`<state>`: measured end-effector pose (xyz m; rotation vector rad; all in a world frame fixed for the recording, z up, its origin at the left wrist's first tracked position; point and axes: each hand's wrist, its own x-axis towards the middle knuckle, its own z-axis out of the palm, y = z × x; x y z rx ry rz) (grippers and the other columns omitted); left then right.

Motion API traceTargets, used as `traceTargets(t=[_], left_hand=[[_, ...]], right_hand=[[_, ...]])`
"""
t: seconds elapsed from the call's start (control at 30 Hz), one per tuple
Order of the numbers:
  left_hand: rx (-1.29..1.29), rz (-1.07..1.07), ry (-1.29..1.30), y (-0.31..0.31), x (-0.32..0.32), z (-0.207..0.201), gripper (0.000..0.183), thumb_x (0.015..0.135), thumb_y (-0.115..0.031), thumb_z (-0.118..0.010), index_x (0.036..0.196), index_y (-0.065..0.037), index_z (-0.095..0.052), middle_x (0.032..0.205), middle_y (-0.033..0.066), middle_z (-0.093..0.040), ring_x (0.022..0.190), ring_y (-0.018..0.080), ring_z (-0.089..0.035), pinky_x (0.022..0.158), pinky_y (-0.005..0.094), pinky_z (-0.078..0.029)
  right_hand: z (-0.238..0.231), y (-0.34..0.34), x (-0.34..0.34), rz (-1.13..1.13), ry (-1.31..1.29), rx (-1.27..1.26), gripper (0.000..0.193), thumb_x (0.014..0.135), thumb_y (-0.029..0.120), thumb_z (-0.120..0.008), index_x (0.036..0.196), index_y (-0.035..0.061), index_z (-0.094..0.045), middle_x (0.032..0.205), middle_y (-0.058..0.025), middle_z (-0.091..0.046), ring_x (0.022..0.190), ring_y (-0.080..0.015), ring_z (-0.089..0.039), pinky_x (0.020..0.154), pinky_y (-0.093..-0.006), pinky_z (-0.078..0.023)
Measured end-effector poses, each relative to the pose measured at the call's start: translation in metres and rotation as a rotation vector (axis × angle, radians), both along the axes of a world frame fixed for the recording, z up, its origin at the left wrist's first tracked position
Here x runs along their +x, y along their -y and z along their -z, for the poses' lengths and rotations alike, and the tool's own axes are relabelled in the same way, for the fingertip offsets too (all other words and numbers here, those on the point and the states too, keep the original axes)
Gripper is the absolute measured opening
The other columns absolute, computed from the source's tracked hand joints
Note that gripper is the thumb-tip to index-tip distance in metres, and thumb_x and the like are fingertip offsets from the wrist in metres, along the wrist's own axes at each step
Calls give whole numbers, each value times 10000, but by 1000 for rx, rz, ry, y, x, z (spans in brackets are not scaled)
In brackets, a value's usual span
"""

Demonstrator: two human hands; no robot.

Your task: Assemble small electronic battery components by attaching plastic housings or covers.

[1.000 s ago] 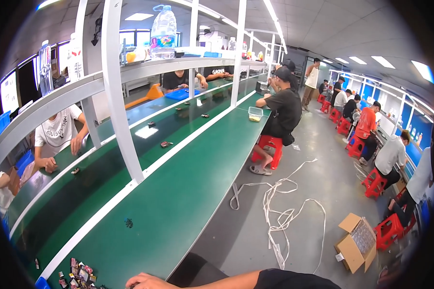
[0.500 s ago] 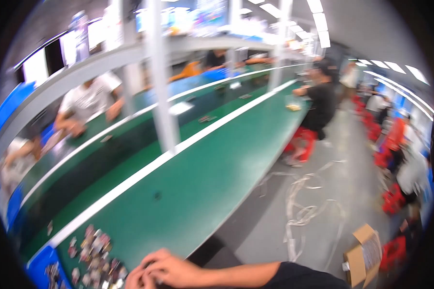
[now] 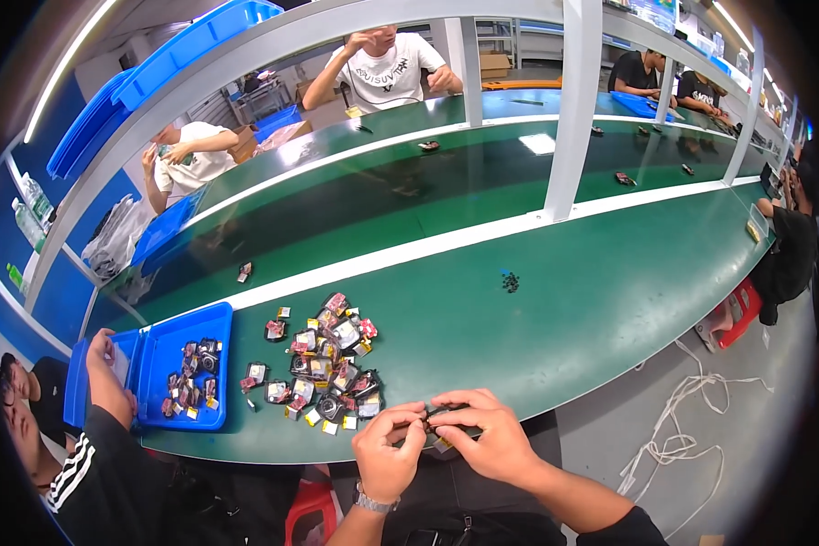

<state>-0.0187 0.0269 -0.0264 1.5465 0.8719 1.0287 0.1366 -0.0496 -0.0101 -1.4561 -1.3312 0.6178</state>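
Note:
My left hand (image 3: 387,450), with a metal-banded watch on its wrist, and my right hand (image 3: 491,437) meet at the front edge of the green table. Between their fingertips is a small black part (image 3: 432,422), mostly covered by the fingers. A yellow-and-white piece (image 3: 442,445) shows just under the right fingers. Left of my hands lies a loose heap of small black electronic devices (image 3: 323,364) with red-and-silver parts and white-and-yellow pieces. Some show round, lens-like fronts. Neither hand touches the heap.
A blue tray (image 3: 223,364) holds more devices; a co-worker's arm (image 3: 109,382) reaches over a bin beside it. Tiny black pieces (image 3: 510,283) lie mid-table. A white post (image 3: 569,118) rises behind. Devices sit along the dark green conveyor (image 3: 382,196). White cables (image 3: 682,419) lie on the floor.
The view has swung left and steadied. Both hands, the heap and the blue tray now show fully; earlier the hands were blurred at the lower edge, close together.

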Motion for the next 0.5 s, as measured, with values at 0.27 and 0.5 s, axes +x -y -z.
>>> traceTargets(t=[0.27,0.5], left_hand=[[-20,163,84,12,-27,2,218,984,-150,-511,916,49,-570,950,197,-689,814,249,-697,760,372,-579],[-347,497,307,16,-140,120,274,1060,-175,-490,945,56,-583,957,220,-692,739,245,-676,688,335,-578]], right_hand=[[4,-17,15,258,303,93,128,850,98,-724,975,86,-750,1174,-104,-681,1100,-325,-598,947,-426,-495],[21,-46,5,100,147,68,144,893,141,-682,969,19,-679,1101,-110,-623,1062,-314,-550,949,-398,-469]])
